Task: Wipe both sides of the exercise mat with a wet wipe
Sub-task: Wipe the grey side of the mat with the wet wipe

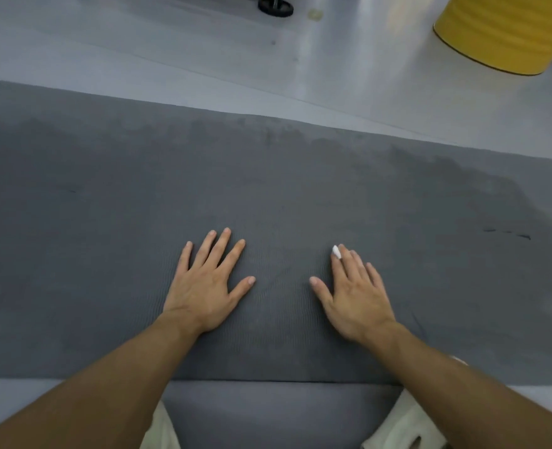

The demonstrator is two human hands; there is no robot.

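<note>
Both arms reach forward onto the dark grey foam exercise mat (268, 189) laid flat on the pale floor (365, 92): the left hand (208, 283) rests palm-down, fingers spread, the right hand (354, 296) likewise, its straight fingers pressing a small white wet wipe (336, 251) at their tips.

Gym-like room (exercise mat (268, 196), grey floor (333, 76))

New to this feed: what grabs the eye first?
Two bare hands lie flat, side by side, on the grey exercise mat that spans the middle of the view: left hand, right hand. A scrap of white wet wipe peeks out at the right hand's fingertips. On the pale floor beyond the mat, a bright yellow drum stands at top right.
</note>
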